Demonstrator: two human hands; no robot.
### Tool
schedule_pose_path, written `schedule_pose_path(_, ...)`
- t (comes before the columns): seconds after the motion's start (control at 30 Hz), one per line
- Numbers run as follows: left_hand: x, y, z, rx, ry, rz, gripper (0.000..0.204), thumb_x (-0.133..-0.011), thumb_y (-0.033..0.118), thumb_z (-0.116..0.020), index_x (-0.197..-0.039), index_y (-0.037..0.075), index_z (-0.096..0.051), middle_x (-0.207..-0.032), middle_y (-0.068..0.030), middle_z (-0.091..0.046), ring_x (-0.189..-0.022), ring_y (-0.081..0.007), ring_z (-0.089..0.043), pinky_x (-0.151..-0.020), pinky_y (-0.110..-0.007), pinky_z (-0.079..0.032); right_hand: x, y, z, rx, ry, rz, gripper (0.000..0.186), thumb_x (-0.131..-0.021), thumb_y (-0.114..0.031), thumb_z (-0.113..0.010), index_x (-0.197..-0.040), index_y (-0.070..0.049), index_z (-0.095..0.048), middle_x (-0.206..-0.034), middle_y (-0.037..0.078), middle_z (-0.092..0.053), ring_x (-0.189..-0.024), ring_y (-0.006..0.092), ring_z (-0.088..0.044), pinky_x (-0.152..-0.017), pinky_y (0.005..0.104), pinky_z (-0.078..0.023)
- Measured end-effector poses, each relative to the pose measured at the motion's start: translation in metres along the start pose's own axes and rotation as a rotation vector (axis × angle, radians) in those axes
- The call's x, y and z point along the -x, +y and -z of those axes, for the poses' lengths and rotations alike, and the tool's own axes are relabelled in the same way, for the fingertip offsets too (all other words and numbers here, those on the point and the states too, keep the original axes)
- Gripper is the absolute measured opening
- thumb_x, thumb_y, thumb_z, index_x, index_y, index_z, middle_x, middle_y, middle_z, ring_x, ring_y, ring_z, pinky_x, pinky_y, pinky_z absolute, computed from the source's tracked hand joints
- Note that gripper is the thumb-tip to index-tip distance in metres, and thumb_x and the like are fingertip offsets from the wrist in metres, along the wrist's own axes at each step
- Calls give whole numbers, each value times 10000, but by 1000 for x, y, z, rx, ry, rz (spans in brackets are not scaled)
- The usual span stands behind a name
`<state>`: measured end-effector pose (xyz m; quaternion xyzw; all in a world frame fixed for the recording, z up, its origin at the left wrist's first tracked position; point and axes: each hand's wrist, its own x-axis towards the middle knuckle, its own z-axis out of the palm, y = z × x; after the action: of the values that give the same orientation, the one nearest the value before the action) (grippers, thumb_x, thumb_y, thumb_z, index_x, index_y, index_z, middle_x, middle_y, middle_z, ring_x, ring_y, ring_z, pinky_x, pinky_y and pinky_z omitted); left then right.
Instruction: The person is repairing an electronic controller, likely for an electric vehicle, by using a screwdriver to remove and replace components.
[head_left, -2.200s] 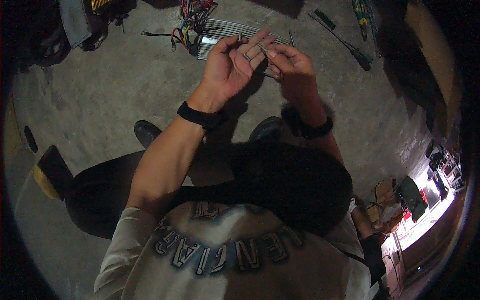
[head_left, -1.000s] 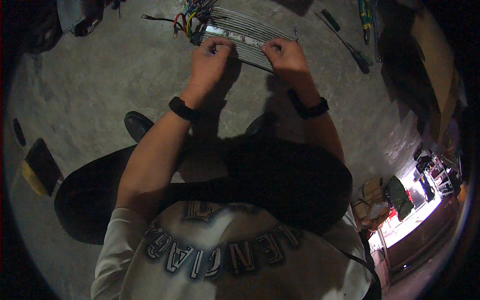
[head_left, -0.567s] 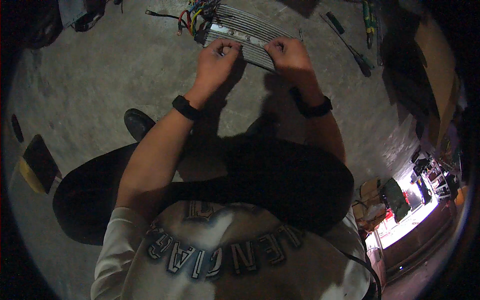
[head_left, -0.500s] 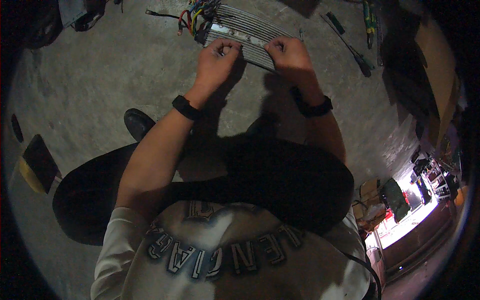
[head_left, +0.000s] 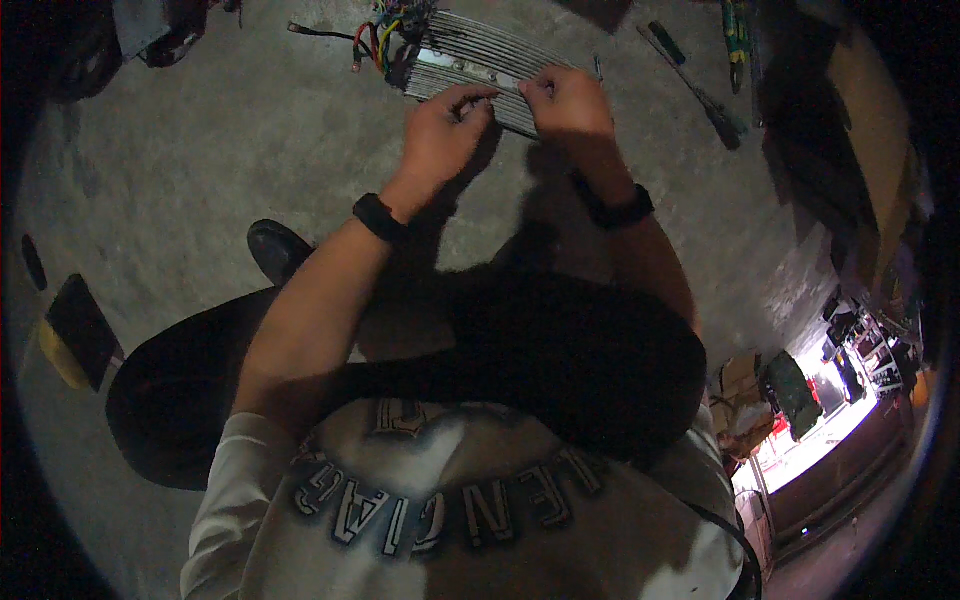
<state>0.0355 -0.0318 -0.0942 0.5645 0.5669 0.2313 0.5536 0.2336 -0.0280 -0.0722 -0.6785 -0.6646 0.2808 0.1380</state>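
We are holding our curled left hand and right hand over a silvery, ridged metal box with red and yellow wires, which is lying on the floor, but can't tell if either is pinching anything.

Your wristbands: black | your shirt: patchy white and brown | ribbed box: silver, striped | wires: red, yellow, black

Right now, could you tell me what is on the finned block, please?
On the block, small fasteners show along its flat strip. The left hand and right hand cover parts of it; what lies beneath is hidden.
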Motion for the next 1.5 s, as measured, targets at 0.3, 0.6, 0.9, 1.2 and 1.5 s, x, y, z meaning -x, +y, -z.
schedule_pose_path(0.3,-2,-7,-15,38,-15,-102,307,-978,139,-663,-1269,52,-709,-1079,-124,-768,-971,-161,-713,-881,-310,-549,4,7,1,-138,4,38,244,-930,-272,-696,-928,-32,-740,-913,203,-732,-842,390,-713,-765,455,-565)
schedule_pose_path(0.6,-5,-8,-15,-126,-6,-244,332,-974,197,-674,-1277,65,-705,-1106,-168,-757,-1003,-235,-735,-868,-352,-563,38,50,27,-414,126,-493,359,-905,-343,-724,-1057,-19,-752,-923,150,-721,-827,304,-681,-777,421,-542)
schedule_pose_path(0.9,-9,10,-29,-194,105,-197,321,-941,278,-728,-1157,42,-754,-1047,-195,-757,-908,-310,-747,-821,-382,-577,86,95,5,17,135,-406,326,-874,-318,-761,-1075,-65,-722,-974,136,-690,-923,329,-658,-805,434,-523)
schedule_pose_path(1.2,-16,26,-41,-413,185,-182,367,-900,383,-759,-1032,41,-785,-946,-185,-759,-837,-349,-736,-758,-431,-580,102,112,-10,192,291,-247,324,-809,-190,-790,-1084,-92,-648,-973,156,-654,-926,396,-625,-758,480,-507)
schedule_pose_path(1.5,-20,24,-46,-470,235,-201,310,-890,354,-761,-998,66,-799,-923,-184,-757,-818,-353,-733,-746,-423,-578,104,125,-10,98,305,-231,285,-828,-153,-747,-1070,-62,-627,-967,166,-654,-904,401,-621,-752,462,-502)
